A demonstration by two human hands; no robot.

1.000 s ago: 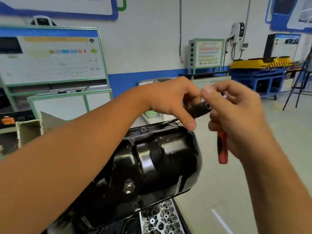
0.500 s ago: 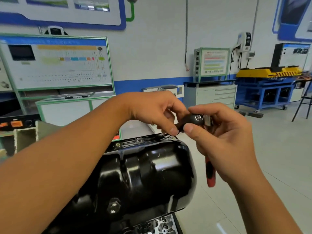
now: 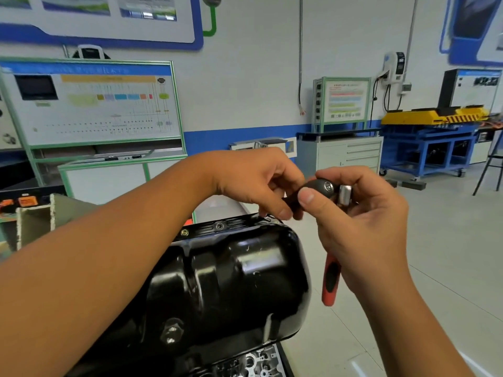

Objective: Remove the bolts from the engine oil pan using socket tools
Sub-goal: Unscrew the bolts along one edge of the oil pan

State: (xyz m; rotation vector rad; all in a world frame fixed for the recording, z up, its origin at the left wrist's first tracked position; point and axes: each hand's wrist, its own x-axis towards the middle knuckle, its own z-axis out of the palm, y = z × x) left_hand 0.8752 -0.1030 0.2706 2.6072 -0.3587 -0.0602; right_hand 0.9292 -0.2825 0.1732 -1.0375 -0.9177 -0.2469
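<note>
Both hands work a ratchet above the black oil pan.

The right hand point(image 3: 362, 224) grips the ratchet point(image 3: 325, 187), its red-and-black handle hanging down; the left hand point(image 3: 253, 180) pinches a dark piece at its head. Below, the glossy oil pan point(image 3: 231, 281) shows a bolt point(image 3: 185, 232) on its far edge.

ratchet point(image 3: 325, 187) above oil pan point(image 3: 231, 278) | left hand point(image 3: 253, 180) left; right hand point(image 3: 362, 213) right
</note>
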